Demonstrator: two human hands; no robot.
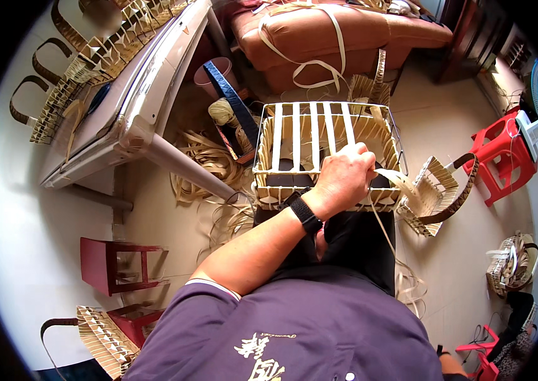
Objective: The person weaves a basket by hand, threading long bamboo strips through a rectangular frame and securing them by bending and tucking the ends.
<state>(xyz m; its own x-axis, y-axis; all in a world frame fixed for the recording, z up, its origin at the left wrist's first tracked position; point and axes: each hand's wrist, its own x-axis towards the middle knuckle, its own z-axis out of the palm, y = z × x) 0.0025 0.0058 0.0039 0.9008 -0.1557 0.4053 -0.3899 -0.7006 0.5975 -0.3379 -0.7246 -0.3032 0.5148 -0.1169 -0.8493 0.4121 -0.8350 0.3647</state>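
Looks like the strip-lacing step. On the lap [358, 238]: open-frame basket [281, 192], white strips [314, 136] spanning its top at left and middle, right end largely open. Left hand [345, 174] at the near side, fingers curled narrow, apparently pinching a pale strip [398, 180], tail trailing out to the right. Right hand out of view, so can't tell its fingers. Probably calls next for drawing that tail snug without skewing the crosspieces.

Containers: box [245, 156] beyond the left side, ball of twine [220, 112] in it; pink bin [218, 66], can't make out contents; handled basket [442, 174] just right, pale strip at its left side, can't tell whether inside.
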